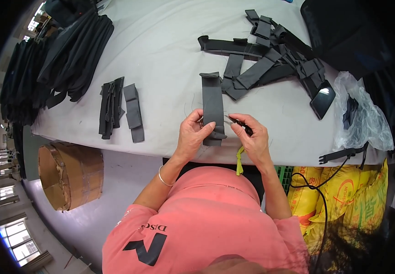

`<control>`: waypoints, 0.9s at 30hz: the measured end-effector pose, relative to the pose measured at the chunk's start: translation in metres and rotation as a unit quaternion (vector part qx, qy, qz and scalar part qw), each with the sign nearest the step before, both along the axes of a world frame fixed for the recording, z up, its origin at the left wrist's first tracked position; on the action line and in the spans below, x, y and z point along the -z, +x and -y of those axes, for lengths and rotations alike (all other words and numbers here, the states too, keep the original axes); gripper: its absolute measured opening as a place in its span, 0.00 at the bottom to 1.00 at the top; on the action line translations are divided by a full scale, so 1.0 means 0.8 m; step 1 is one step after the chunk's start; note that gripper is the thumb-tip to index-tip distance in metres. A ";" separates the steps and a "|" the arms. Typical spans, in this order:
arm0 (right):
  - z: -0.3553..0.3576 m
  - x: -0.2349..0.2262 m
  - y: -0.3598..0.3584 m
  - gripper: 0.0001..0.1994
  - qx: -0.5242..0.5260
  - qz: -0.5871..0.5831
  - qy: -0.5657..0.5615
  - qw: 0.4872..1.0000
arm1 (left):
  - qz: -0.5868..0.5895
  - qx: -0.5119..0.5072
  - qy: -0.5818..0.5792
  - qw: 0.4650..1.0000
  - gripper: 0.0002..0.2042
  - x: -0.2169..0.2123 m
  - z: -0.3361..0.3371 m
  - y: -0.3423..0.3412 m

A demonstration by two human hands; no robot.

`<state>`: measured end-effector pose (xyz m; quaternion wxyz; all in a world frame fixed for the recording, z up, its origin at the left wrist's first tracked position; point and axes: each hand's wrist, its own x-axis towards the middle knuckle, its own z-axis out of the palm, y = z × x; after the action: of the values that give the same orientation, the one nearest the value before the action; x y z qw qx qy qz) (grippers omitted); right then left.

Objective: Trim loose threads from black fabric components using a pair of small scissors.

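Near the table's front edge, my left hand (pixel 192 137) pinches a dark grey fabric strip (pixel 213 98) close to its lower end, thumb on top. The strip lies lengthwise away from me, its far end folded up and its near end curled. Just right of it, my right hand (pixel 253 138) is closed around small black thread snips (pixel 241 125), their tips close to the strip's right edge. A yellow-green ribbon (pixel 239 160) hangs below that hand. Thin loose threads lie on the cloth around the strip.
A pile of similar strips (pixel 257 77) lies at the far right, with a phone (pixel 322 100) and a clear plastic bag (pixel 362 118) beside it. Left stand stacked strips (pixel 110 107) and black fabric pieces (pixel 76 55). A cardboard box (pixel 85 176) and yellow sacks (pixel 339 192) flank the table below.
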<state>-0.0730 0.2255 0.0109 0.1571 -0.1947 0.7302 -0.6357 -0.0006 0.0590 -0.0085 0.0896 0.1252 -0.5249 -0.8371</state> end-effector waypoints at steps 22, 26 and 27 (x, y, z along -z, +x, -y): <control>0.011 -0.008 -0.010 0.06 0.098 -0.216 0.029 0.971 | 0.028 0.014 -0.002 1.000 0.09 -0.010 0.005 -0.001; 0.013 -0.019 -0.009 0.06 0.043 -0.202 0.066 0.976 | -0.011 0.015 -0.068 0.997 0.08 -0.006 0.001 -0.003; 0.014 -0.019 -0.008 0.07 0.029 -0.213 0.084 0.973 | -0.014 0.023 -0.084 0.996 0.08 -0.004 0.001 -0.003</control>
<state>-0.0790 0.2144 0.0263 -0.0043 -0.2905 0.8029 -0.5205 -0.0031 0.0581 -0.0055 0.0881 0.0937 -0.5946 -0.7937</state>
